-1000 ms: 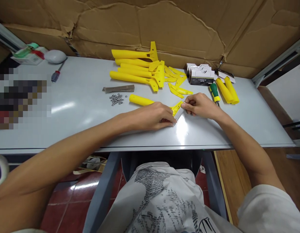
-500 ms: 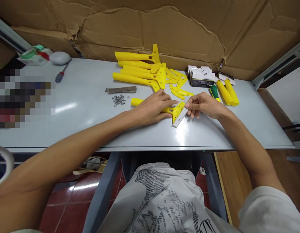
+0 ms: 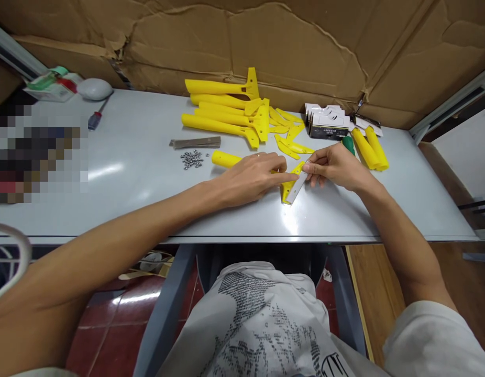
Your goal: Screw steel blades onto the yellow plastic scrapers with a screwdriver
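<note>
A yellow scraper (image 3: 225, 159) lies on the table, its tube-like handle pointing left and its wide head to the right. My left hand (image 3: 255, 178) lies over the middle of it, fingers curled round the neck, and the index finger reaches out to the blade. That flat pale blade (image 3: 296, 188) with small holes lies along the edge of the scraper's head. Between thumb and fingertips, my right hand (image 3: 337, 166) pinches the blade's far end. The neck is mostly hidden under my left hand.
Behind lie more yellow scraper handles (image 3: 215, 121) and small yellow plates (image 3: 286, 148). Left of them are metal strips (image 3: 197, 142) and a heap of screws (image 3: 191, 159). Black-and-white packages (image 3: 328, 125), a green screwdriver handle (image 3: 348, 143) and yellow tubes (image 3: 366, 149) stand right. A screwdriver (image 3: 95, 120) lies far left.
The blade has come flush against the scraper's head. My left index finger has moved forward onto the blade, and my right hand still pinches its end.
</note>
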